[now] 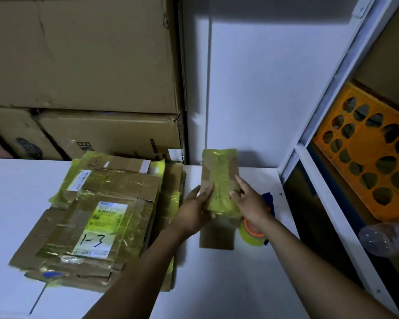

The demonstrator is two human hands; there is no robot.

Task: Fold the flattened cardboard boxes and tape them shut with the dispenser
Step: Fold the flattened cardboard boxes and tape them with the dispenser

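head view: on the near white worktop a stack of flattened boxes lies unfolded; the tape dispenser rests idle beneath the right hand, which with the left hand grasps one small box, seemingly folded and taped already; most of the work looks left.

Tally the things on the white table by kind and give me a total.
stack of flattened boxes: 1 (sheets overlap too much to count singly)
small taped box, held by the left hand and the right hand: 1
tape dispenser: 1
Total: 3
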